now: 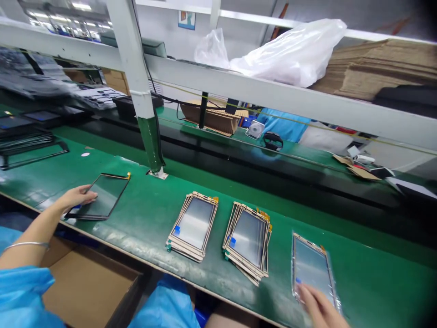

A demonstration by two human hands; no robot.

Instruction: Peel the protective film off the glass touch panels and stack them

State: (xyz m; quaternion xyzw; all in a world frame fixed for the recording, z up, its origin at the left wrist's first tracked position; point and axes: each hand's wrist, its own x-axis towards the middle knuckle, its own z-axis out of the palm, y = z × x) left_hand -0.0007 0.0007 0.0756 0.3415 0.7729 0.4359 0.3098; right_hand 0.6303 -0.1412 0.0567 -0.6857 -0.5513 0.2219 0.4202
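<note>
At the left, my left hand [79, 197] pinches the side edge of a black-framed touch panel [106, 193], which has a clear middle and a small gold connector at its far corner. I cannot tell whether that panel rests fully on the bench. My right hand [321, 306] grips the near left corner of a pale-framed touch panel [312, 262] at the right, beside a blue tab; clear film shows around its edges. Between my hands lie two stacks of pale-framed panels, a left stack [194, 223] and a right stack [248, 237], with orange connectors and blue tabs.
The green bench [146, 228] has a white post [131, 59] rising from it. Black frames [27, 141] are piled at the far left. An open cardboard box [92, 284] sits below the near edge. Behind runs a dark belt [239, 168], under a shelf with plastic bags [290, 54].
</note>
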